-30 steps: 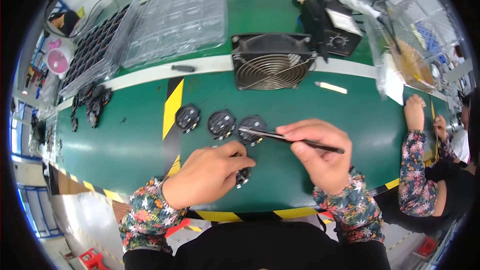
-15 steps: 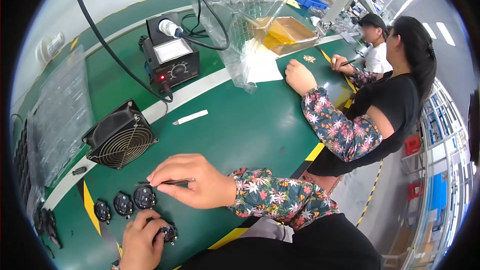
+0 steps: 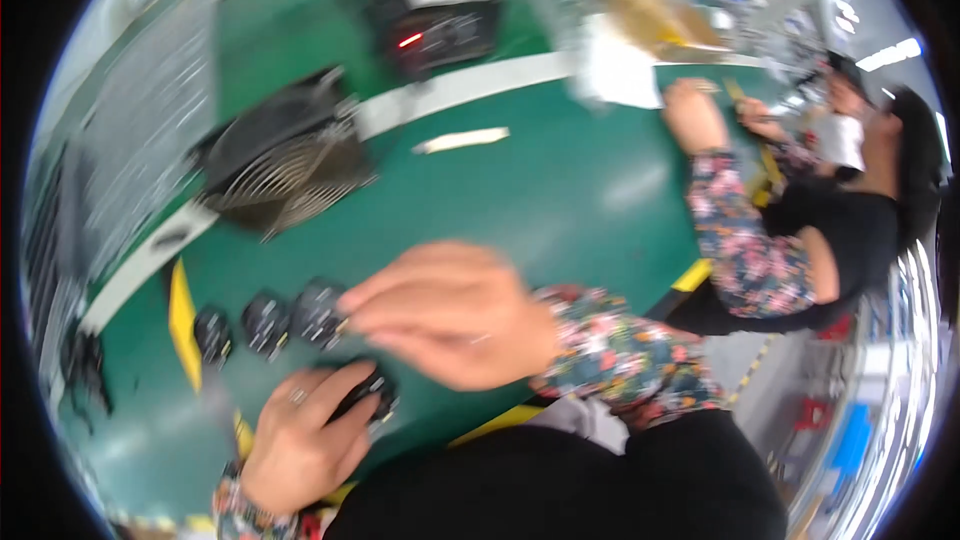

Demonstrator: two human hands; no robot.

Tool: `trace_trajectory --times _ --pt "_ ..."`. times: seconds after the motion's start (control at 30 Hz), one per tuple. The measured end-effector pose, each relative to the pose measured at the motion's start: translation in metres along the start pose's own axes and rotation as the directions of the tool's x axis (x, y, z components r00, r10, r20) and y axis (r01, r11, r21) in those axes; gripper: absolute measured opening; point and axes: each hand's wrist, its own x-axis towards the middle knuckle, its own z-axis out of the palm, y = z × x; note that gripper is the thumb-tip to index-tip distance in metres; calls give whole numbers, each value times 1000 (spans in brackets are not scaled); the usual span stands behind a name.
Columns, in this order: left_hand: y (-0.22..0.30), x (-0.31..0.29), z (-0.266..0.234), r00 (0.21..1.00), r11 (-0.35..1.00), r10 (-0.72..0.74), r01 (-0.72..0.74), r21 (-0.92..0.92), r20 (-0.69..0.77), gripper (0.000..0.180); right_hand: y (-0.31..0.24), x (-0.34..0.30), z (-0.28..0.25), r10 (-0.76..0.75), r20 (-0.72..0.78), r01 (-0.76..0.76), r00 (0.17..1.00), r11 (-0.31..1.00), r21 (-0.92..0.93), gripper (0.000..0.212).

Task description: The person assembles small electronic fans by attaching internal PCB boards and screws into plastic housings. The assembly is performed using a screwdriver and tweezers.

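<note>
Everything is smeared by motion. My left hand has its fingers curled round a round black part on the green table, whose kind I cannot make out. Just above and to the right, my right hand is closed in a pinch. A metal glint at its palm fits the tweezers seen half a second ago; the tips do not show. Beyond my left hand lie three similar round black parts in a row: the left one, the middle one and the right one, the last nearest my right fingertips.
A black fan with a wire guard stands behind the row. Further back are a black control box with a red light and a pale strip. A co-worker's sleeved arm rests on the table at the right.
The view has shifted, so table things appear higher and further right. My left hand still grips the black part; my right hand stays pinched near the row.
</note>
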Motion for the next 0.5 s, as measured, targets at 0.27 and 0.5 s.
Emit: trace_trajectory --times 0.27,0.5 --pt "-1 -19 9 999 991 6 0 132 -47 33 -5 9 -10 35 137 -25 990 997 -70 14" --pt "2 -14 24 998 988 14 -3 155 -69 34 -6 9 -13 62 121 -50 991 994 -101 14"
